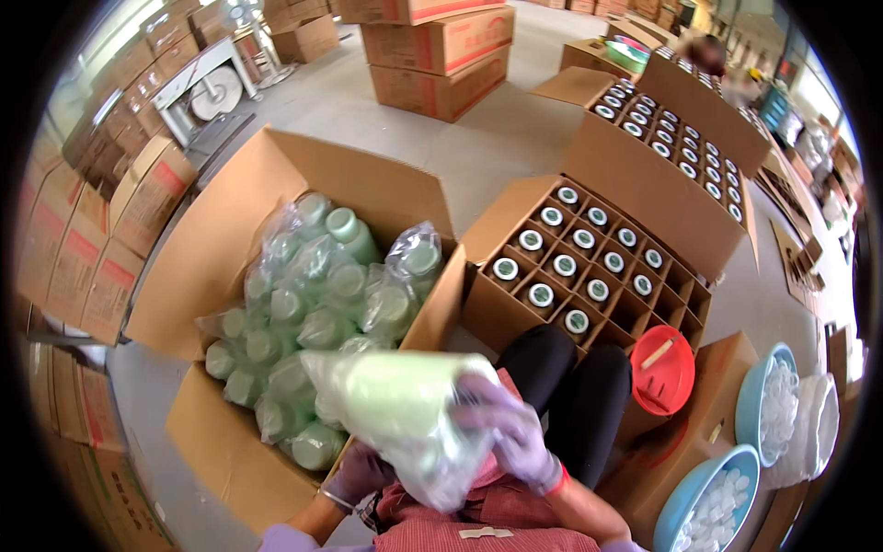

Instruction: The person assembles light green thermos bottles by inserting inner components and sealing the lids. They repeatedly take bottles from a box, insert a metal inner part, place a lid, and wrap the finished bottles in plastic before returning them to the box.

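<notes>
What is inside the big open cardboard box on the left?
The big open cardboard box holds pale green bottles in clear plastic bags, piled loosely. Lower layers and the box floor are covered.

pale green bottle (405,391) | in clear plastic bag | lying sideways | held over lap

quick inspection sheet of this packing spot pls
surface: concrete floor, no table seen
job's things: pale green bottle in clear bag, held in both hands; open box of bagged green bottles at left; divided box ahead, partly filled with capped bottles
clutter: red lid; two blue bowls of white caps at right
grippers: left hand under the bottle, right hand on its wrapper, both gloved
cables: nothing seen
surroundings: stacked cartons, a second filled box, another person far right
</notes>
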Demonstrator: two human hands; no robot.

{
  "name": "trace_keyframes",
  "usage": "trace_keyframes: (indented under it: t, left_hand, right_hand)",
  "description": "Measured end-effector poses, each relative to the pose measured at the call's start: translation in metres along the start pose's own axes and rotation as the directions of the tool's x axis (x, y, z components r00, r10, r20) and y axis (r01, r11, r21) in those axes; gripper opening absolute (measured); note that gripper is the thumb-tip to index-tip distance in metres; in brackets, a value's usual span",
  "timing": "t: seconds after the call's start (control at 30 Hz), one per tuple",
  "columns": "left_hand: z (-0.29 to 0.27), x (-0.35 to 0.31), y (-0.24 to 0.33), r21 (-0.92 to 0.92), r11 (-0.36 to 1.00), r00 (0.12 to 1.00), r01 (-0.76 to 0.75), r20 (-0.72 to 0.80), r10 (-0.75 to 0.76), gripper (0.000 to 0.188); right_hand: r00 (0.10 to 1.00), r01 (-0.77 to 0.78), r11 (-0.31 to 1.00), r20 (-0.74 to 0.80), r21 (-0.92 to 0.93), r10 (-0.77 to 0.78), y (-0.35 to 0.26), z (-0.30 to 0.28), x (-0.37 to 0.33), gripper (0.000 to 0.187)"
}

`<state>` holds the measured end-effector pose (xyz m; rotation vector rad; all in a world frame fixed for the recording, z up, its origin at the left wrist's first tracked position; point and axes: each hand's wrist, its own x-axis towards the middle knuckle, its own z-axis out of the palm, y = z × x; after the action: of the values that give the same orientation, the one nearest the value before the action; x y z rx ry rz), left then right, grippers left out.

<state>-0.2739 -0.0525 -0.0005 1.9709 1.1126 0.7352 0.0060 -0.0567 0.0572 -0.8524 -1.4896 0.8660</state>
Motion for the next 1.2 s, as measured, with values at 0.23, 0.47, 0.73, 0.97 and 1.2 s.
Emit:
trace_keyframes:
  t: [0.23,0.47,0.73,0.97,1.2]
  left_hand:
    - [-0.022,0.183,-0.120,-0.942,0.274,0.892,-0.196,-0.287,-0.349,0.023]
    - [0.035,0.338,-0.249,-0.346,0.882,0.747,0.321,-0.480,-0.460,0.012]
    - [0.036,0.348,-0.330,0.610,0.788,0.995,-0.084,0.088,0.039,0.023]
    - [-0.082,0.381,-0.185,-0.590,0.736,0.921,0.332,0.033,-0.389,0.023]
    - [-0.152,0.417,-0.341,0.490,0.768,0.905,0.413,-0.316,-0.285,0.026]
  right_hand:
    - [0.990,-0.105,0.863,0.030,-0.493,0.138,0.079,0.004,0.096,0.031]
    - [0.928,-0.177,0.807,0.178,-0.564,0.328,0.091,-0.018,0.056,0.028]
    - [0.906,-0.015,0.650,0.265,-0.760,0.331,0.193,-0.002,0.146,0.039]
    - [0.875,-0.011,0.359,0.165,-0.933,0.456,0.289,0.016,0.186,0.072]
    - [0.879,0.000,0.320,0.153,-0.948,0.451,0.323,0.025,0.168,0.087]
